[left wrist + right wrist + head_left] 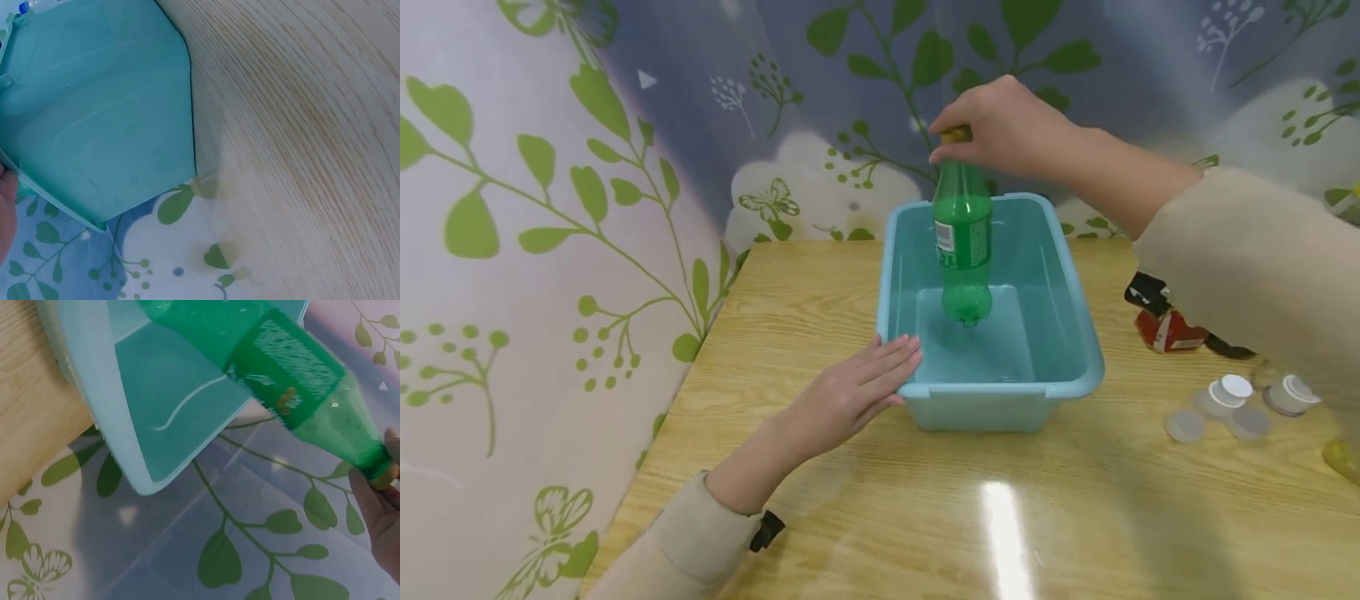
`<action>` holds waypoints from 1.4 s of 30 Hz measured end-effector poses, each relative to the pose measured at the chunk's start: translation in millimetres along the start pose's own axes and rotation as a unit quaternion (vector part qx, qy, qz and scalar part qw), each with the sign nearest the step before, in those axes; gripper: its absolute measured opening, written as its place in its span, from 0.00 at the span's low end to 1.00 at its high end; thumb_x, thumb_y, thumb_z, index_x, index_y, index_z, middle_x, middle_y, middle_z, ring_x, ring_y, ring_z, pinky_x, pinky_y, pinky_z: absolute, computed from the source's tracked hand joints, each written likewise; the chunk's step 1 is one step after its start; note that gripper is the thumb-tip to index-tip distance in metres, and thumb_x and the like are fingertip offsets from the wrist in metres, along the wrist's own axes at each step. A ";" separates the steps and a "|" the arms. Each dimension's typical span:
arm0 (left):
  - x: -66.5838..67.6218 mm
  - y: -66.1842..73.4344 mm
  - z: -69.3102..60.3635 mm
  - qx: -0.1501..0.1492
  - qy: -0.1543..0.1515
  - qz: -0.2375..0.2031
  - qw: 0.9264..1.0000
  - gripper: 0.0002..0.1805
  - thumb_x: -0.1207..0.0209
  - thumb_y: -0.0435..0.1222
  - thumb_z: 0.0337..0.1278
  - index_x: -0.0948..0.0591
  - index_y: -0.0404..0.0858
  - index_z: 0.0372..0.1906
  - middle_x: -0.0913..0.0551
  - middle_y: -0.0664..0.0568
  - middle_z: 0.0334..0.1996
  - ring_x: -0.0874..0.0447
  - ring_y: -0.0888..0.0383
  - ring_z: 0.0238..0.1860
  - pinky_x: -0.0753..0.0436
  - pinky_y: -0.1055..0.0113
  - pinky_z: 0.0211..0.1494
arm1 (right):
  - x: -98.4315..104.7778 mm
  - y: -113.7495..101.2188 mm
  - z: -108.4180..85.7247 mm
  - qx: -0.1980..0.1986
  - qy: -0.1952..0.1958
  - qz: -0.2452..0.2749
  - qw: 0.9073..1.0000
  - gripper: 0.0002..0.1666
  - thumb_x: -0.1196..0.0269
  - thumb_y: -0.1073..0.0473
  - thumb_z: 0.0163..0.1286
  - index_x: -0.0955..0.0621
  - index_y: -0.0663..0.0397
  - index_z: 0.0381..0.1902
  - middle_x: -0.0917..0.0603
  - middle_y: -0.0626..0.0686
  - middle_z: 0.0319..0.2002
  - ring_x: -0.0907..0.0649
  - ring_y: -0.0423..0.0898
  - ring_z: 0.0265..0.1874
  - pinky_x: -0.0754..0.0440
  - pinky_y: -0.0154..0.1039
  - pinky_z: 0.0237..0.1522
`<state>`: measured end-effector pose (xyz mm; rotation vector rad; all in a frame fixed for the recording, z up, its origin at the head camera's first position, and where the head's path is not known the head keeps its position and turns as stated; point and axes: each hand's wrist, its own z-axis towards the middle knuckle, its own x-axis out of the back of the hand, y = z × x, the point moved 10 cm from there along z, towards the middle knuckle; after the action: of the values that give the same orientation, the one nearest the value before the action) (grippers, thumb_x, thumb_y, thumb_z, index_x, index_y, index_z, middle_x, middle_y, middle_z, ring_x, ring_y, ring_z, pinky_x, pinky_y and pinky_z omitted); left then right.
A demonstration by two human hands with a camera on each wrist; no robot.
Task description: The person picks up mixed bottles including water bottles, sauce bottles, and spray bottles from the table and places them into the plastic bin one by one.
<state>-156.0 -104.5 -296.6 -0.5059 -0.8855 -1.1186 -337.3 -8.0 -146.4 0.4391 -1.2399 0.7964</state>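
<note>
Wood-grain counter [805, 292]: green bottle [962, 225] held partly inside a blue tub [981, 411].
Right grip [1003, 121] pinches the yellow cap [956, 134]; left grip [847, 386] lies straight-fingered on the tub's rim. I see a barcode [944, 237], but can't read the label [977, 243].

Pale wood-grain tabletop [805, 292], blue-and-white backdrop [692, 158] with green leaves [471, 225] and butterflies [769, 200], bright light streak [1006, 542] reflected on the tabletop

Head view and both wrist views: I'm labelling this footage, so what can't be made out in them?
- Green plastic bottle: small print too tiny to read, head view; base cut off by the top edge, right wrist view.
- Left hand: mostly cut off by the left edge, left wrist view.
- Yellow object: cut off by the right edge, head view.
</note>
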 end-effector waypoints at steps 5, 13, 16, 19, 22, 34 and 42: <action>0.6 0.0 -1.2 0.006 0.005 0.001 1.000 0.25 0.59 0.42 0.73 0.26 0.26 0.59 0.27 0.37 0.61 0.32 0.48 0.66 0.34 0.54 0.69 | -19.8 8.4 6.1 -0.042 -0.050 0.040 0.997 0.22 0.39 0.55 0.68 0.22 0.63 0.54 0.21 0.63 0.49 0.22 0.56 0.44 0.22 0.49 0.44; 0.9 -0.4 -1.6 0.013 0.009 0.000 1.000 0.24 0.58 0.41 0.73 0.27 0.26 0.60 0.27 0.36 0.61 0.33 0.49 0.67 0.35 0.54 0.70 | -44.6 16.4 12.4 -0.060 -0.109 0.054 0.991 0.21 0.39 0.56 0.68 0.27 0.66 0.52 0.23 0.63 0.46 0.25 0.55 0.42 0.25 0.48 0.43; 1.3 1.0 -1.6 0.008 0.016 0.002 1.000 0.24 0.58 0.41 0.73 0.26 0.26 0.58 0.27 0.37 0.61 0.32 0.48 0.66 0.34 0.53 0.69 | -52.2 18.0 14.8 -0.066 -0.121 0.058 0.989 0.22 0.40 0.55 0.69 0.28 0.66 0.53 0.23 0.63 0.46 0.25 0.55 0.42 0.25 0.48 0.43; 0.5 2.0 -0.4 0.003 0.020 0.001 1.000 0.24 0.57 0.41 0.73 0.25 0.25 0.57 0.26 0.37 0.61 0.32 0.48 0.66 0.34 0.53 0.69 | -56.9 21.6 15.9 -0.079 -0.121 0.063 0.988 0.24 0.41 0.55 0.69 0.29 0.67 0.55 0.24 0.63 0.48 0.25 0.56 0.44 0.24 0.49 0.45; -0.6 2.0 0.8 0.000 0.021 0.000 1.000 0.23 0.55 0.40 0.72 0.25 0.26 0.58 0.26 0.38 0.60 0.32 0.49 0.66 0.34 0.54 0.69 | -61.8 23.7 16.8 -0.081 -0.116 0.065 0.988 0.24 0.41 0.54 0.70 0.29 0.66 0.56 0.25 0.64 0.50 0.25 0.56 0.44 0.24 0.49 0.45; 0.7 -0.5 -2.4 0.001 0.022 0.001 1.000 0.23 0.54 0.40 0.71 0.25 0.27 0.59 0.26 0.37 0.60 0.33 0.49 0.67 0.34 0.53 0.69 | -67.9 8.5 17.9 0.012 -0.098 0.059 0.993 0.27 0.52 0.60 0.76 0.37 0.62 0.69 0.35 0.65 0.68 0.18 0.61 0.41 0.22 0.48 0.48; -1.2 1.0 -2.8 -0.005 0.027 0.000 1.000 0.24 0.56 0.41 0.72 0.25 0.26 0.58 0.26 0.38 0.60 0.33 0.49 0.67 0.33 0.53 0.69 | -59.8 17.7 16.8 -0.029 -0.060 0.068 0.995 0.23 0.47 0.58 0.73 0.28 0.59 0.64 0.23 0.62 0.58 0.18 0.56 0.48 0.19 0.45 0.44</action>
<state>-154.3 -105.5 -299.1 -0.4809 -0.8326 -1.1311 -368.3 -25.5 -200.3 0.3627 -1.4130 0.8578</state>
